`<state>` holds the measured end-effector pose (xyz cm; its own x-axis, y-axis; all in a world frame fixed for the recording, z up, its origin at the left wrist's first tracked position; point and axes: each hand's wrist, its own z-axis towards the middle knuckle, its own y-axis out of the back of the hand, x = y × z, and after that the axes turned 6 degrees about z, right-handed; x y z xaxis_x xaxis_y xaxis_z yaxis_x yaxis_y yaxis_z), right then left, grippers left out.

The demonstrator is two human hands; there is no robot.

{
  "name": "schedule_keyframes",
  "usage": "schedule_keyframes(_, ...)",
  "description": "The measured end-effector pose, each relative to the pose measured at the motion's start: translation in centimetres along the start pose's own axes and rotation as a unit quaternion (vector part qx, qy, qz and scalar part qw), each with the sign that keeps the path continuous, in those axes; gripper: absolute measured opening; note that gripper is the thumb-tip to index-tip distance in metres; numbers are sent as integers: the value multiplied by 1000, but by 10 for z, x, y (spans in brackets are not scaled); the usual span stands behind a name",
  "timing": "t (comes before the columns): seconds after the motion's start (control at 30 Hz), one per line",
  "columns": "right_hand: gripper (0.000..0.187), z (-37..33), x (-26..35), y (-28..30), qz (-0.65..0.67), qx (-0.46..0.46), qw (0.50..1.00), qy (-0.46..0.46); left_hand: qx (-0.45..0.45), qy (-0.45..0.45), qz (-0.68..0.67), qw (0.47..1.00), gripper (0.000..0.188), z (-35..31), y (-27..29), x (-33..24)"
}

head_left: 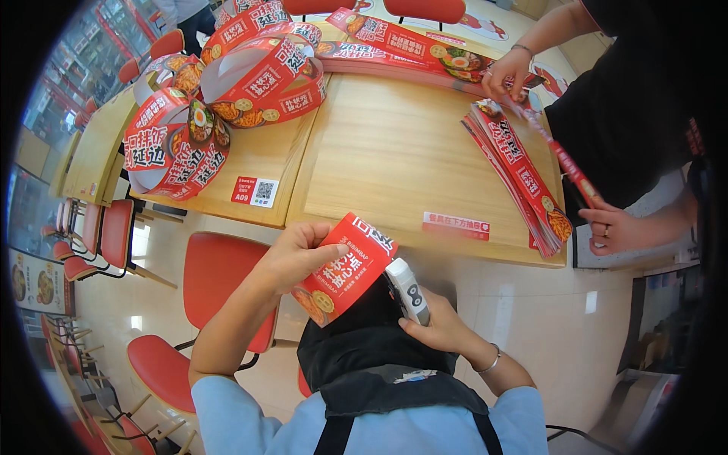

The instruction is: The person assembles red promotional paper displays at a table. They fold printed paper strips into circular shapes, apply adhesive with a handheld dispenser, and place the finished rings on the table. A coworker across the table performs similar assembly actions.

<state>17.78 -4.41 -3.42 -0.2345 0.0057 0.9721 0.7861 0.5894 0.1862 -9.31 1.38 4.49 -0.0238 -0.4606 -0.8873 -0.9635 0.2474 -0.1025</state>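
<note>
At frame centre, the left hand pinches a red curved paper band; the right hand grips a white stapler. Finished red loops pile upper left on the wooden table, flat strips right.

Counts, head view:
- My hands: 2. Left hand grips 1 looped red paper band; right hand holds 1 white stapler.
- Co-worker's hands: 2, one near the far flat strips, one just past the counter's right edge, pinching 1 loose strip.
- Counters: 2 pushed together, left and right.
- Finished loops: one pile, roughly 5-6, they overlap, so no exact count.
- Flat strip stacks: 2, one fanned at right, one at the far edge. Sheets per stack: can't tell.
- Counter stickers: 2, one with a square code, one long red.
- Red chairs: 2 near me, more farther out, uncounted.
</note>
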Motion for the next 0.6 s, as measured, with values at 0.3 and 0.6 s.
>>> schedule_keyframes(0.3, 55, 5, 8, -1, -59, -8, 998, 17, 3, -58, 159, 985, 22, 2, 7, 6)
schedule_keyframes(0.6, 61, 9, 3, -7, -152, -52, 985, 66, -10, -85, 238, 967, 18, -4, 5, -2)
